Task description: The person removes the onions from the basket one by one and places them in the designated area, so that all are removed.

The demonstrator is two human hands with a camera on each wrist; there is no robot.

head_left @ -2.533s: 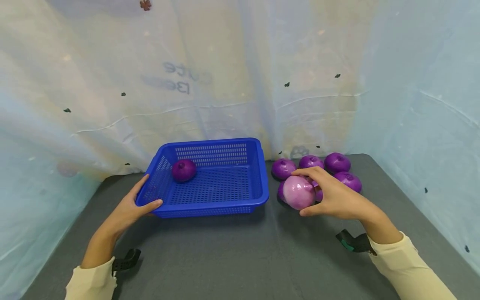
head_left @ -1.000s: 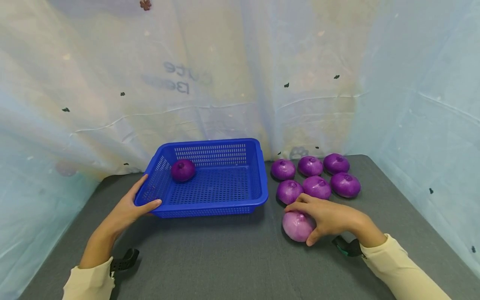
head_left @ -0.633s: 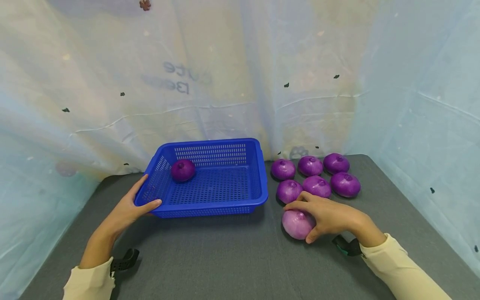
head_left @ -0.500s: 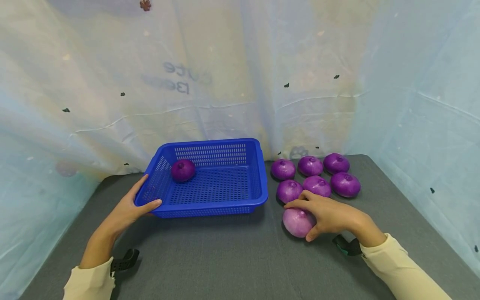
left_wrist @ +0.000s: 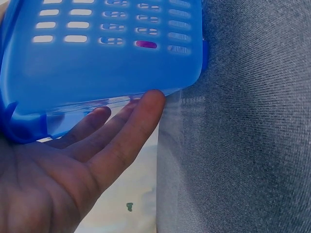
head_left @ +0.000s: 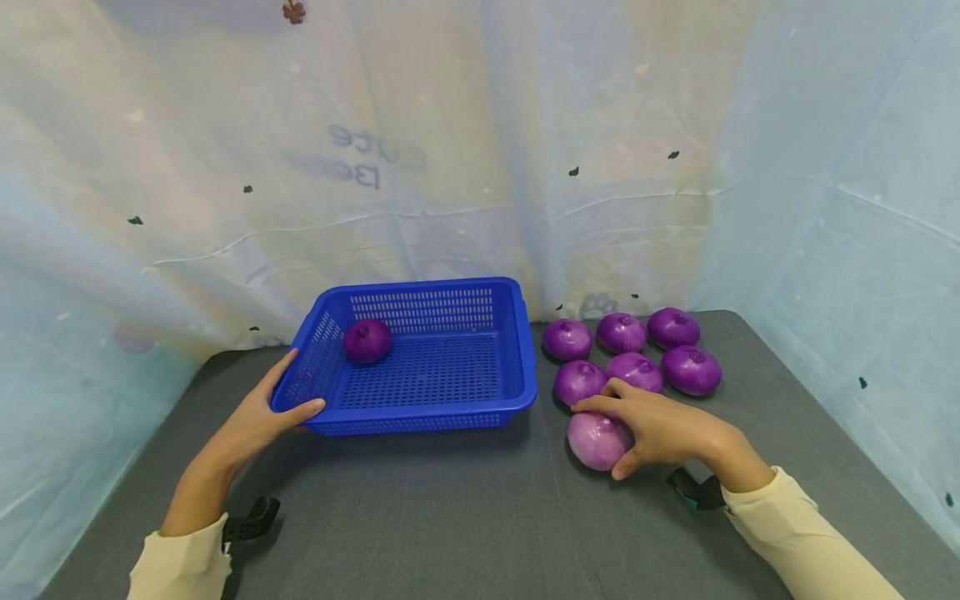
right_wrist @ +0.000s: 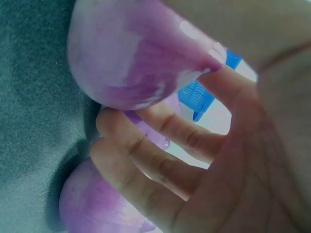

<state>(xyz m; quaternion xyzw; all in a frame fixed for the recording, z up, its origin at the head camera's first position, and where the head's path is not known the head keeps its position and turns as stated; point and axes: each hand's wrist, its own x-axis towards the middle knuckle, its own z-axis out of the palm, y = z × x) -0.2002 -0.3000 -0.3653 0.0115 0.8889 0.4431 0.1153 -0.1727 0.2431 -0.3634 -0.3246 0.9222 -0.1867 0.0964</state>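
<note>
My left hand [head_left: 251, 421] grips the left end of the blue plastic basket [head_left: 420, 408], thumb on its front rim. In the left wrist view, straight fingers [left_wrist: 131, 136] lie along the basket's wall. A dark purple onion [head_left: 367, 341] sits inside at the left. My right hand [head_left: 660, 425] holds a paler pink-purple onion [head_left: 597, 442], thumb in front and fingers behind, low at the table. The right wrist view shows this onion [right_wrist: 131, 53] against the grey cloth, with fingertips touching its side. Several purple onions [head_left: 580, 382] stand in two rows just behind it.
A grey cloth [head_left: 420, 517] covers the table. Pale printed curtains [head_left: 450, 142] hang behind and on both sides. Purple onions [head_left: 691, 370] occupy the table's back right, near the basket's right end.
The right hand has lowered the pale onion from above the other onions to the table in front of them, then slid it slightly back towards the rows. Left hand and basket stay put.
</note>
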